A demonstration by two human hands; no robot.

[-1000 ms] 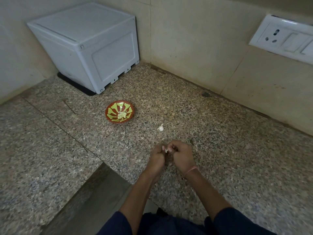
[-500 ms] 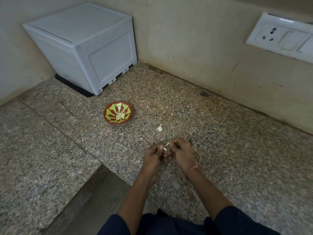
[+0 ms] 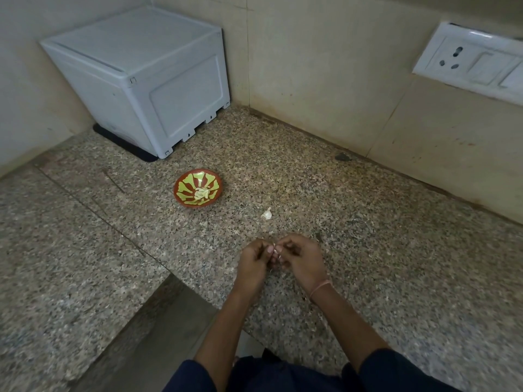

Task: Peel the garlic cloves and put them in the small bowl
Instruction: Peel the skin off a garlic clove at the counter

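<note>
My left hand (image 3: pixel 254 263) and my right hand (image 3: pixel 301 257) meet over the granite counter, and their fingertips pinch one small garlic clove (image 3: pixel 276 249) that is mostly hidden between them. A second, unpeeled garlic clove (image 3: pixel 266 213) lies on the counter just beyond my hands. Further back to the left stands the small bowl (image 3: pixel 181 188), red-brown with yellow-green rays, and pale peeled cloves (image 3: pixel 201 193) lie in its middle.
A white plastic box (image 3: pixel 147 80) on a dark mat fills the back left corner. Tiled walls close the back, with a white socket and switch plate (image 3: pixel 472 63) at the right. The counter's front edge (image 3: pixel 169 274) drops to a lower step at the left.
Both hands stay together around the clove with small finger movements. The bit of white peel seen between the fingertips half a second ago is now mostly covered.
</note>
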